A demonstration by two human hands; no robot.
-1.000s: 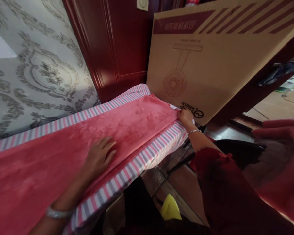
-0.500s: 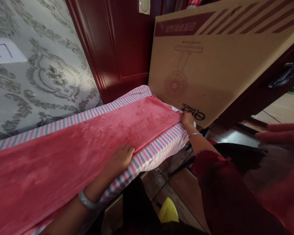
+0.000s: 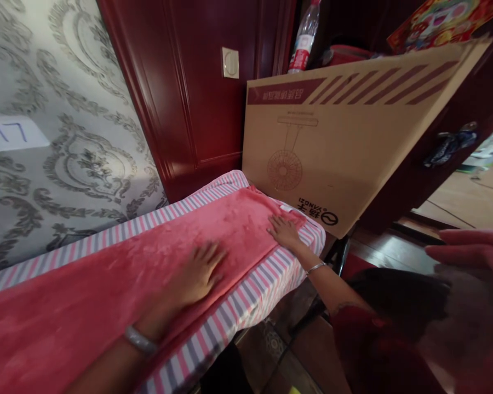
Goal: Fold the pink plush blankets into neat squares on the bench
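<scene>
A pink plush blanket (image 3: 107, 273) lies folded along a narrow board covered in pink, white and grey stripes (image 3: 246, 298). My left hand (image 3: 197, 273) lies flat on the blanket near its front edge, fingers spread, a silver bangle on the wrist. My right hand (image 3: 285, 231) rests palm down on the blanket's far right corner, fingers stretched out, a thin bracelet on the wrist. Neither hand grips anything.
A large cardboard fan box (image 3: 345, 126) leans upside down against dark red wood panelling (image 3: 197, 82) just behind the board's right end. A plastic bottle (image 3: 305, 35) stands behind it. Patterned grey wallpaper (image 3: 66, 148) runs along the left. More pink fabric (image 3: 472, 284) bulks at right.
My right hand let go of the blanket's corner edge and moved left onto its top, now flat. My left hand slid from the front edge back onto the blanket. The view tilted up.
</scene>
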